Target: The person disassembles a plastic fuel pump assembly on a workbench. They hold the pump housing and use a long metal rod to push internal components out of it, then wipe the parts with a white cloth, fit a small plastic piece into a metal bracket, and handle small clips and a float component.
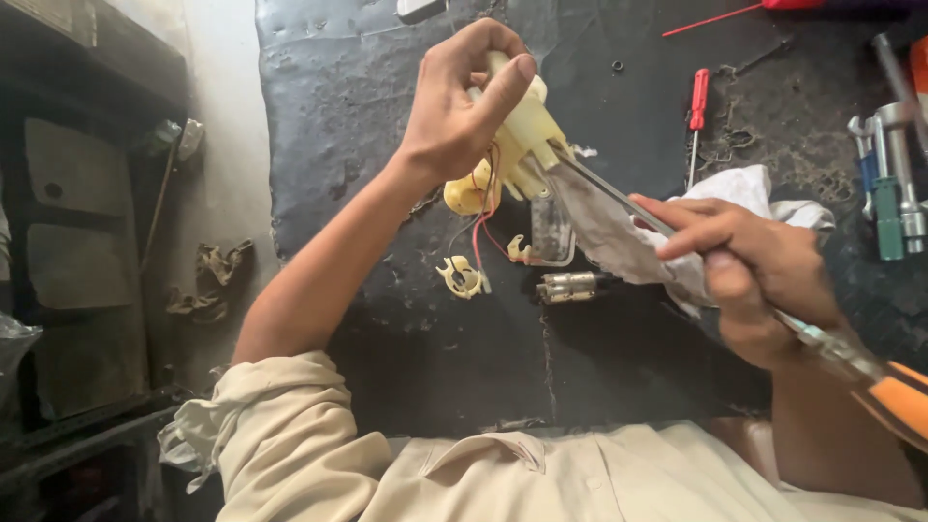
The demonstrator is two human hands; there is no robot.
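My left hand (462, 101) grips a pale yellow plastic assembly (522, 135) with red and black wires hanging from it, held up over a black mat (387, 242). My right hand (749, 266) holds a long screwdriver (619, 198) with an orange handle, along with a dirty white rag (619, 242). The screwdriver's tip touches the yellow assembly. Below the assembly, on the mat, lie a small yellow clip (462, 277), a clear plastic piece (551, 237) and a small metal cylinder (568, 286).
A red-handled screwdriver (697, 111) lies on the mat at the upper right. Several metal tools, one of them green (887, 208), lie at the right edge. A dark shelf unit (77, 242) stands at the left beside a grey wall.
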